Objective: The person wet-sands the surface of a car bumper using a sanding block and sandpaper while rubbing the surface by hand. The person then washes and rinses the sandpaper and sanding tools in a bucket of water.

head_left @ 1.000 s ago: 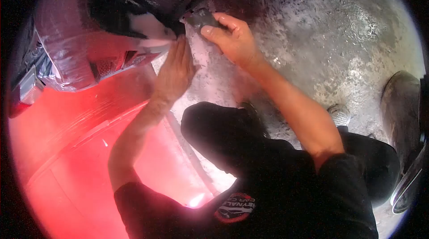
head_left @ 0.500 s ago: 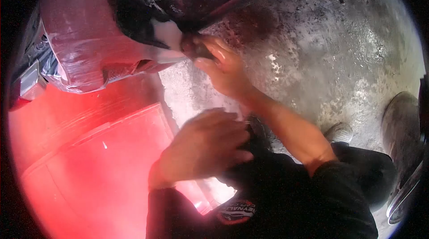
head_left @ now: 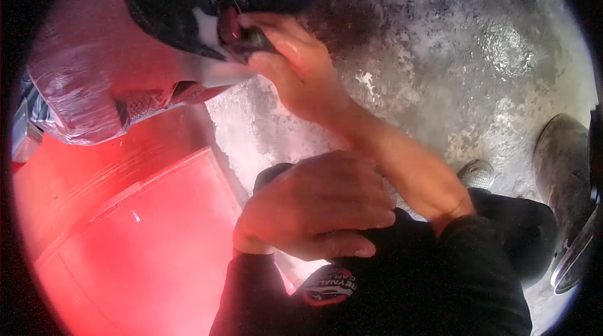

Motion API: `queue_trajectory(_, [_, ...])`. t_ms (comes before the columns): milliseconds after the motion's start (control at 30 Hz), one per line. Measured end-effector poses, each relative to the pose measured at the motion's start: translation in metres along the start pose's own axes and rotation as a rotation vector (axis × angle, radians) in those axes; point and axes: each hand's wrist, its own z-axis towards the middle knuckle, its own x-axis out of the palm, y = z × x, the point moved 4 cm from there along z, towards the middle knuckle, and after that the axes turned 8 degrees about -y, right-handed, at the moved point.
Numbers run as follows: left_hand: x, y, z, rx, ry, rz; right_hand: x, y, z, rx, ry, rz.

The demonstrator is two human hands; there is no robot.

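My right hand [head_left: 298, 62] is closed round a small dark block [head_left: 251, 39], blurred by motion, and presses it to the lower edge of a car body panel [head_left: 169, 22]. A pale smooth patch [head_left: 206, 29] on the black part of the panel lies just left of the block. Lower down, my left hand [head_left: 320, 204] is held in front of my black shirt [head_left: 402, 279], its back facing up. Its thumb is apart from the other fingers, which are partly bent, and I see nothing in it.
Clear plastic film [head_left: 75, 110] covers the car's lower left corner. A flat red-lit panel [head_left: 138, 229] lies at the lower left. Stained concrete floor [head_left: 427, 72] stretches right of the car. My shoe [head_left: 477, 174] and a dark rounded object [head_left: 559, 166] are at the right.
In view, my right hand and the block have shifted left and up, along with the car panel. My left hand has moved right, nearer my right forearm.
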Motion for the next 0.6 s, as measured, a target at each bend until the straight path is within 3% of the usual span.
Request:
queue_trajectory(167, [-0.002, -0.003, 0.008, 0.016, 0.003, 0.019, -0.002, 0.012, 0.003, -0.039, 0.016, -0.028])
queue_trajectory(200, [0.000, -0.002, 0.005, 0.003, 0.016, 0.023, 0.003, 0.019, 0.015, -0.157, -0.033, -0.079])
queue_trajectory(300, [0.002, -0.002, 0.002, 0.052, 0.009, 0.004, 0.008, 0.026, 0.029, -0.228, -0.064, -0.010])
queue_trajectory(467, [-0.001, -0.001, 0.011, 0.018, -0.042, -0.031, 0.004, 0.023, 0.004, -0.057, -0.037, -0.015])
queue_trajectory(567, [0.002, -0.001, 0.009, 0.054, -0.043, -0.029, 0.011, 0.031, 0.035, -0.196, -0.048, 0.052])
queue_trajectory(600, [-0.003, -0.003, 0.013, 0.104, -0.037, -0.012, 0.009, 0.030, 0.029, -0.154, -0.035, -0.002])
